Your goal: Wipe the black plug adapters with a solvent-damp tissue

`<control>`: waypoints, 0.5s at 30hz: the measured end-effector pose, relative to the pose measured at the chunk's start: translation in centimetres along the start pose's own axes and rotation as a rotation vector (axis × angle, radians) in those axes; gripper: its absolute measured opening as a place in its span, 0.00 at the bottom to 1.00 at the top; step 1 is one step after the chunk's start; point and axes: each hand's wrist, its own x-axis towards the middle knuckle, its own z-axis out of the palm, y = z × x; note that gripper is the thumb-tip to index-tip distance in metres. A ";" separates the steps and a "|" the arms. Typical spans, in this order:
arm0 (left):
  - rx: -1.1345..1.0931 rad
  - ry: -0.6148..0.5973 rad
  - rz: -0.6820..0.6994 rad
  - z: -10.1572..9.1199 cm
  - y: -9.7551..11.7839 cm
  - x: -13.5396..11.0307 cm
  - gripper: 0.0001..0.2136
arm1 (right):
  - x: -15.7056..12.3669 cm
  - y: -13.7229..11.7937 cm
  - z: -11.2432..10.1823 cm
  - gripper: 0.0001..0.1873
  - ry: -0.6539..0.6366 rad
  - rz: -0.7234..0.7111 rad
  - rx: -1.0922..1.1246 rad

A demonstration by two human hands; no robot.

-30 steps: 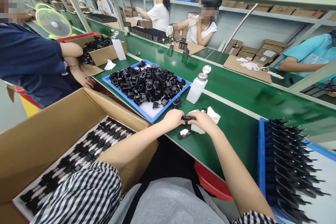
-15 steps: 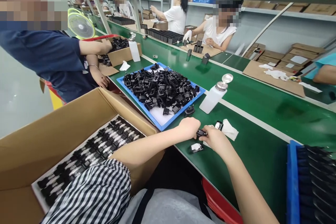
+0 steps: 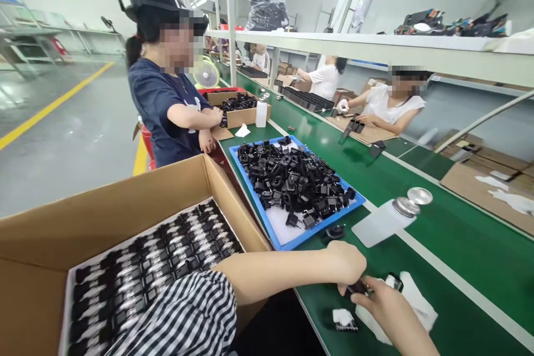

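Note:
My left hand (image 3: 347, 262) and my right hand (image 3: 386, 301) meet over the green bench, both closed on a small black plug adapter (image 3: 357, 288). Fingers cover much of it. Under and beside my right hand lies a white wipe (image 3: 419, 303), with another small black part (image 3: 394, 282) on it. Nearer the bench edge rests a comb-toothed black piece (image 3: 345, 321) with white tissue on top. A loose black adapter (image 3: 334, 233) lies just beyond my left hand. Farther off, a blue-rimmed tray (image 3: 287, 245) carries a heap of black adapters (image 3: 292, 178).
A cardboard box (image 3: 125, 192) at my left holds rows of black adapters (image 3: 158, 267). A white pump bottle (image 3: 381, 225) stands right of the tray. One co-worker (image 3: 167, 105) stands at left; another (image 3: 392, 111) sits across the bench. A shelf (image 3: 354, 47) spans above.
The view has swung left and up, so bench things appear farther right and lower. Both hands still hold the plug adapter together. The blue bin at right has left the view.

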 end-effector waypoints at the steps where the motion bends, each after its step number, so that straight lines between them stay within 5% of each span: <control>1: -0.029 0.022 0.028 0.4 -0.5 -0.2 0.17 | 0.1 0.6 0.4 0.09 0.009 0.002 0.019; 5: -0.169 0.218 0.099 2.1 -2.3 -1.9 0.17 | 0.8 2.4 2.5 0.11 0.049 0.048 0.047; 9: -0.083 0.120 0.046 1.7 -1.4 -2.4 0.13 | 1.4 2.8 3.4 0.11 0.076 0.041 0.015; 15: -0.069 0.180 -0.030 0.9 0.5 -1.5 0.06 | 0.7 0.5 0.8 0.10 0.039 0.096 -0.026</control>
